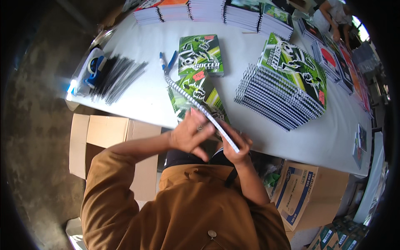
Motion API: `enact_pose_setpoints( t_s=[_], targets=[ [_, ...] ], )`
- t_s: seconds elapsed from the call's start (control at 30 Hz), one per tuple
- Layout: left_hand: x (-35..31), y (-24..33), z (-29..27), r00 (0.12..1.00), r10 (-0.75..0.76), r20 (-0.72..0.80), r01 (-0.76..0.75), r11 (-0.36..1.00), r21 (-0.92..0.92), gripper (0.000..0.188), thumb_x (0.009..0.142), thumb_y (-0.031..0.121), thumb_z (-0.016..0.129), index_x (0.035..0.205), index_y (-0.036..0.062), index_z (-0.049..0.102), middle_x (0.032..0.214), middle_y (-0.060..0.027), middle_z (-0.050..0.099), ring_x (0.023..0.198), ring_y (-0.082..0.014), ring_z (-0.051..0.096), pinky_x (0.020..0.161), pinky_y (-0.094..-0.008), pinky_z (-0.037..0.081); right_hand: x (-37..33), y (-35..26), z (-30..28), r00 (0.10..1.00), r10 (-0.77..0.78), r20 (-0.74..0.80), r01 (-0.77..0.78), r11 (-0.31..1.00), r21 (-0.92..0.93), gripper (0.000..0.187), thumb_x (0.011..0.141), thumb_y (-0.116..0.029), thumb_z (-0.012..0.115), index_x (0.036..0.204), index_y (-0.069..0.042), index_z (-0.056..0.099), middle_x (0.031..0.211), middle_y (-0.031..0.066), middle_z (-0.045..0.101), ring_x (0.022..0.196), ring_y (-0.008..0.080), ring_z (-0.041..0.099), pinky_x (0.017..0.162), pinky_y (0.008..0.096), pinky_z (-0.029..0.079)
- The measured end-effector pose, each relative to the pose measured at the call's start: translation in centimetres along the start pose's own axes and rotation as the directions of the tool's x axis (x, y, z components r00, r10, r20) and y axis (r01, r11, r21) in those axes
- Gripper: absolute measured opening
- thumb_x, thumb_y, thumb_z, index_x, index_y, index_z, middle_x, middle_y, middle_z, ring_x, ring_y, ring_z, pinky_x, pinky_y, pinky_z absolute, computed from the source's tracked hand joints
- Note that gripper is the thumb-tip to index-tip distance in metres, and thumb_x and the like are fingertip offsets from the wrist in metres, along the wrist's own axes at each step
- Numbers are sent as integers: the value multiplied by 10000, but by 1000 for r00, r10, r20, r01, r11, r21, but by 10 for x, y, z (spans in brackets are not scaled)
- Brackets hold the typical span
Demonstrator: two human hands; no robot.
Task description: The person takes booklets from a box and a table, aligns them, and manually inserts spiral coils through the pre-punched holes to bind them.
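Note:
A spiral notebook (225, 135) is tilted nearly edge-on in front of me, its coil (183, 92) running up and left from the page edge. My right hand (238, 148) grips its near end. My left hand (193, 132), slightly blurred, has its fingers spread beside the coil and holds nothing that I can see. Beneath lies a green soccer-cover notebook (200, 85), partly hidden by the coil and my hands. Just beyond it sits another green-covered notebook block (201, 56). Blue-handled pliers (168, 62) lie close to the coil's far end.
Loose dark coils (121, 79) and a blue tape dispenser (95, 68) lie at the left. A tall stack of spiral notebooks (283, 89) stands at the right. More stacks (204, 10) line the far edge. Cardboard boxes (108, 129) flank me below the table; another person (333, 16) is far right.

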State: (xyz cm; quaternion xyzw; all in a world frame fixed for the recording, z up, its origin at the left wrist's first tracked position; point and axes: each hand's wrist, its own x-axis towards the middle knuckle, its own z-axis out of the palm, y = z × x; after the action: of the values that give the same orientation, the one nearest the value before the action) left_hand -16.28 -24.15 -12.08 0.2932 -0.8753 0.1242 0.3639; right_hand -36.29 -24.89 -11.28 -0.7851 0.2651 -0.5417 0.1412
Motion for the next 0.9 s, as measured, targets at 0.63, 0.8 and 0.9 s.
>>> enact_pose_setpoints(
  t_s=[0.63,0.8,0.9],
  targets=[
    [9,18,-5,958,271,92,-269,962,-42,800,779,723,341,1005,-13,557,1071,-145,535,853,-356,562,882,-544,403,8,-2,-1,999,42,32,-46,984,174,451,710,-57,703,1138,-4,570,1083,149,622,918,263,644,757,338,535],
    [36,15,3,997,8,-81,8,981,196,871,790,723,309,1119,-69,460,1118,-213,494,941,-405,479,896,-539,375,8,-12,6,993,96,75,-110,971,214,489,703,-114,725,1153,-18,560,1081,117,627,862,252,659,720,325,539],
    [12,30,14,972,225,-67,-233,962,-142,820,797,680,408,1224,-19,450,1263,-237,407,1164,-482,361,956,-524,323,11,0,1,995,94,-16,-87,962,257,482,716,-110,706,1152,16,545,1057,141,632,832,270,664,665,329,550]
  ],
)
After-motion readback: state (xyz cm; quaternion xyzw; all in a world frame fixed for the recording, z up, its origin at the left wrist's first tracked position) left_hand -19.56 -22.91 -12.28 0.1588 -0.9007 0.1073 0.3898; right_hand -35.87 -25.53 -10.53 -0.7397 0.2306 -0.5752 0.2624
